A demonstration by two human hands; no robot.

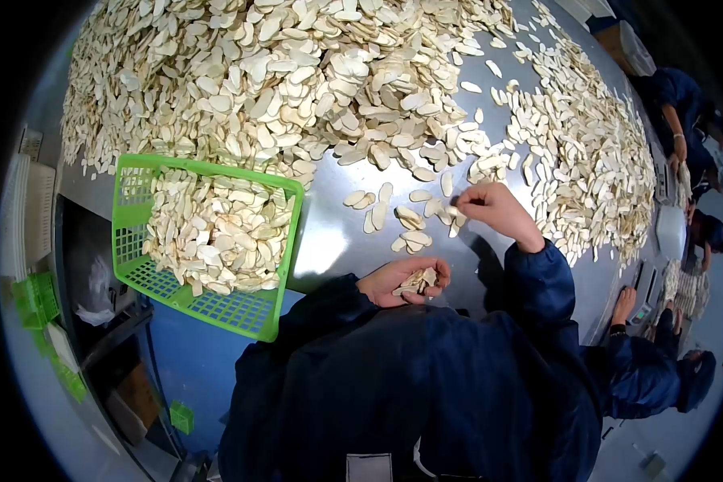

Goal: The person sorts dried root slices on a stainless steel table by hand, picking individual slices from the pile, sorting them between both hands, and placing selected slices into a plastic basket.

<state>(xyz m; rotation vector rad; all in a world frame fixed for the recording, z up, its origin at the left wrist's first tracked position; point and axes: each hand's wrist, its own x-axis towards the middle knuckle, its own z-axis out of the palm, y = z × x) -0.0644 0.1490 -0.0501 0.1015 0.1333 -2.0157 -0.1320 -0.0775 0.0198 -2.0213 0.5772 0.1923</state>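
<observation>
My left hand (pixel 404 281) is cupped palm up near the table's front edge, its fingers curled round several pale dried slices (pixel 418 281). My right hand (pixel 498 210) is over the metal table (pixel 321 233), thumb and fingertips pinched together at a pale slice (pixel 455 215). Small groups of loose slices (pixel 412 239) lie on the metal between and beyond my hands. To the left, a green plastic basket (pixel 291 265) holds many slices and sits tilted at the table's edge.
A large heap of slices (pixel 257 88) covers the far left of the table; another heap (pixel 586 153) lies at the right. Several co-workers in dark blue sit or stand on the right, one (pixel 647 369) beside a scale (pixel 645 293). Shelving (pixel 104 345) stands at the lower left.
</observation>
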